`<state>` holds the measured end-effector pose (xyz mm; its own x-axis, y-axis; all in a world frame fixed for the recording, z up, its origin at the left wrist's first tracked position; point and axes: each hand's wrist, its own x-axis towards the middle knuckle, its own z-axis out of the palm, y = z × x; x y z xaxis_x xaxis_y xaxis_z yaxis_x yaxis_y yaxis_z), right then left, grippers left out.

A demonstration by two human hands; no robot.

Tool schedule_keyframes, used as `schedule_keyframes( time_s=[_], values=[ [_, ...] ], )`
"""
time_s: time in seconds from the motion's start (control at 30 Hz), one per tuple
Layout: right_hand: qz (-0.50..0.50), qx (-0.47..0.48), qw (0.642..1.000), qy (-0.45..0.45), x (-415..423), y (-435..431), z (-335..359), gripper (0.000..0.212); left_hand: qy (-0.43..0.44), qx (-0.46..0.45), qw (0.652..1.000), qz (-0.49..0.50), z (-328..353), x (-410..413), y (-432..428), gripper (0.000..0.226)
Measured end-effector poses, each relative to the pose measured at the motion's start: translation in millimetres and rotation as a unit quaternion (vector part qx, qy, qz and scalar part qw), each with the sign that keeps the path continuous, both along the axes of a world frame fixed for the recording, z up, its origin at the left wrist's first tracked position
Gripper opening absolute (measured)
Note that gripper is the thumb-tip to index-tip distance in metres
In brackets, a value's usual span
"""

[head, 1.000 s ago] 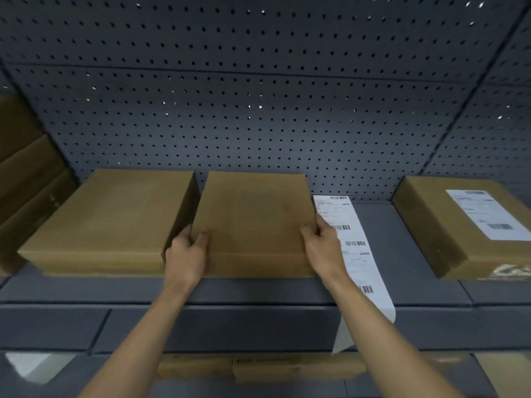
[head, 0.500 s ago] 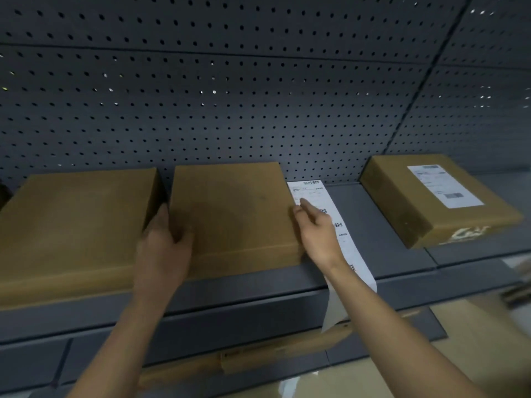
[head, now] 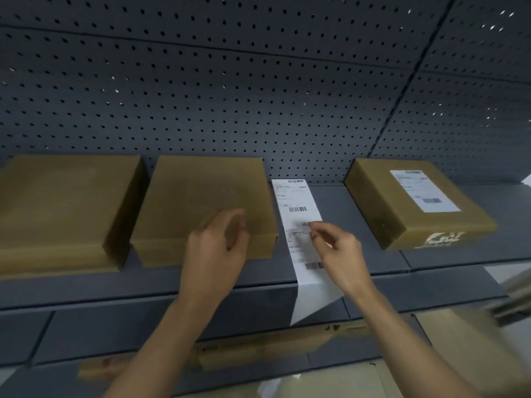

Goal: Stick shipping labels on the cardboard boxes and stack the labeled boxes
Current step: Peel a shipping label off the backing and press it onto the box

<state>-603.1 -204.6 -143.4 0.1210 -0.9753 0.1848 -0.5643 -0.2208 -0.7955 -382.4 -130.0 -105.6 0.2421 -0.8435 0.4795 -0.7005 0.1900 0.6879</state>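
Shelving [head: 339,202] is carrying a label strip [head: 296,196] lengthwise front-to-back beneath the right hand [head: 336,248], grip unclear. Left hand [head: 215,248] is hovering slack, empty.

Our shelf [head: 330,202] carries a bare box [head: 207,196] by the left hand [head: 214,248], a second box [head: 63,208] farther left, a label strip [head: 297,202] under the right hand [head: 336,251], a labelled box [head: 402,216] beyond

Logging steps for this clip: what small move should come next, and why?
Probably pinch the label strip with the right hand and lift it: its fingers are right at it, and the middle box beside it bears no label.
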Motion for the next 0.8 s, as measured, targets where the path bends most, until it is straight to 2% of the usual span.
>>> schedule_keyframes(
  time_s=[0.1,0.17,0.3,0.37,0.43,0.57,0.8],
  values=[
    [0.059,-0.030,0.996,0.054,-19,1,-12,0.021,0.039,0.080,0.996,-0.014,-15,-36,5,0.010],
    [0.098,-0.053,0.990,0.081,-30,2,-21,0.021,0.040,0.156,0.986,-0.036,-30,-58,9,0.008],
    [0.165,-0.103,0.975,0.110,-45,2,-41,0.016,0.027,0.328,0.943,-0.055,-75,-85,18,0.032],
    [0.187,-0.127,0.966,0.123,-48,1,-51,0.014,0.022,0.387,0.920,-0.056,-96,-94,21,0.033],
    [0.199,-0.135,0.963,0.126,-49,1,-59,0.016,0.041,0.386,0.920,-0.053,-107,-103,22,0.026],
    [0.206,-0.138,0.961,0.124,-50,3,-67,0.018,0.104,0.321,0.940,-0.047,-108,-115,19,0.017],
    [0.216,-0.149,0.958,0.113,-52,3,-64,0.020,0.203,0.247,0.947,-0.025,-104,-121,17,0.011]
  ],
)
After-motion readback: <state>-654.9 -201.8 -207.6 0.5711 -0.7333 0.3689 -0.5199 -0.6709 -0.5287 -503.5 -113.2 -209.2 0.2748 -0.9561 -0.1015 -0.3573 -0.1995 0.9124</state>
